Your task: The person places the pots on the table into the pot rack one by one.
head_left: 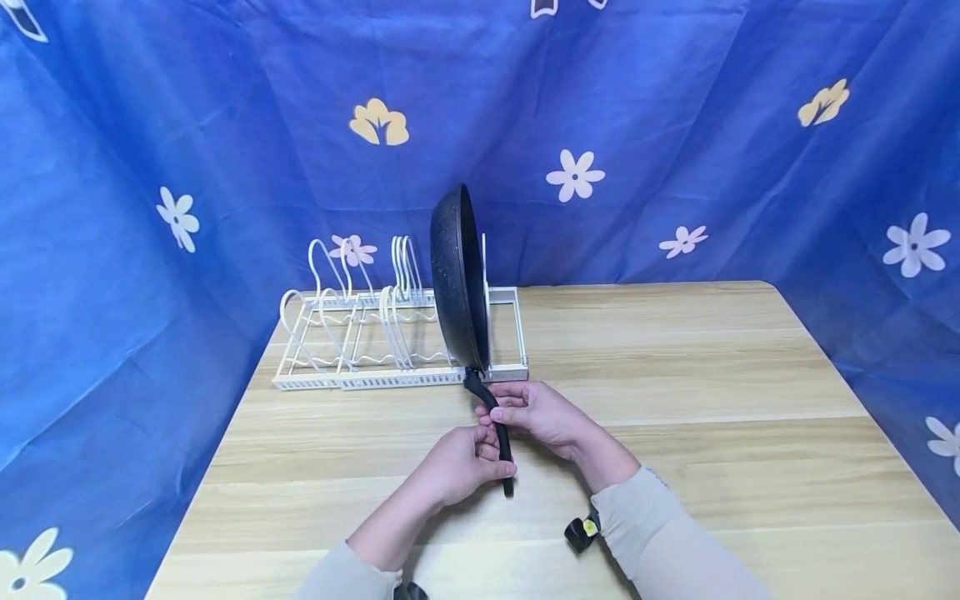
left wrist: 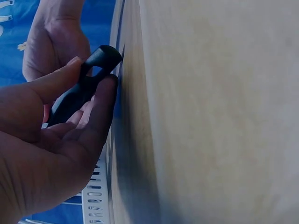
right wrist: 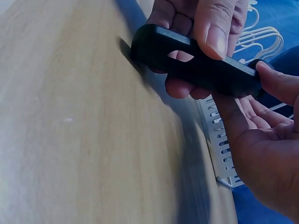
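Note:
A black speckled frying pan [head_left: 452, 283] stands on its edge in a white wire rack [head_left: 401, 381], its handle pointing toward me. My left hand [head_left: 455, 465] grips the handle near its free end, with the thumb along one side. Closer to the pan body, my right hand [head_left: 551, 419] pinches the same handle from the right. In the right wrist view the dark handle [right wrist: 212, 70] shows a hanging slot, with fingers of both hands around it. The left wrist view has the handle's end [left wrist: 105, 56] just above the tabletop.
White wire dividers [head_left: 393, 325] rise from the rack left of the pan, and another divider [head_left: 486, 275] stands close to its right. The wooden table [head_left: 675, 400] stretches to both sides. Behind it hangs a blue flowered cloth [head_left: 480, 100].

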Tool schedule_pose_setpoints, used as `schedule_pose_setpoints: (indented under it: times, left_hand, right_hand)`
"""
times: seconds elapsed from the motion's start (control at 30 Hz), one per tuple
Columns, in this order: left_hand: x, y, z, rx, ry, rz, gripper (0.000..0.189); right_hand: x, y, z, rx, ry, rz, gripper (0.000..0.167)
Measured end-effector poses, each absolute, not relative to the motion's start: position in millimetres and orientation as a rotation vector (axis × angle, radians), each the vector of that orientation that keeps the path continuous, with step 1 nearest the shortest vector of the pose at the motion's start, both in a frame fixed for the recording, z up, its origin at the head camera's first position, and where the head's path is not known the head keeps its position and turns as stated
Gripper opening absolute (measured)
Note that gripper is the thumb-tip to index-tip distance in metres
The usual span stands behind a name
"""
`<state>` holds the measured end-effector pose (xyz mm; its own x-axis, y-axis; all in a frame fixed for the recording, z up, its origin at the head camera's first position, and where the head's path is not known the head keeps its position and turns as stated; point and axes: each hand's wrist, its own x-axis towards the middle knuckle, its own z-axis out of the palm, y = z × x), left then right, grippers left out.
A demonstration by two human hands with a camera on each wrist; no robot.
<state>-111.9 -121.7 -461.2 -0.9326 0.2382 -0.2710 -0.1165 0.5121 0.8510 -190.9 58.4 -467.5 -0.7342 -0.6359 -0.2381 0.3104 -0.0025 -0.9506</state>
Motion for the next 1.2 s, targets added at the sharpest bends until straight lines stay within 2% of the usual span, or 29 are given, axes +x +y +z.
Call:
schedule_pose_setpoints:
  times: [0.4,0.6,0.97,1.2]
  left_hand:
    - [-117,-121,-461,0.093,2.369,1.41,0.026]
    - [-119,-119,-461,0.096,2.369,1.415,0.031]
    - [-106,-118,-445,0.26,2.69,1.159,0.049]
    - [-87,-124,-430,0.397,2.941,0.812,0.063]
  right_hand:
    - [-194,58,-472,-0.327,1.685,-1.79,0.05]
    - [-194,61,-473,-0.377,1.834,-1.729,0.043]
    - [-175,76,-447,-0.715,2.397,-1.112,0.05]
    - [-156,93,-425,-0.758,2.63,-0.835,0.054]
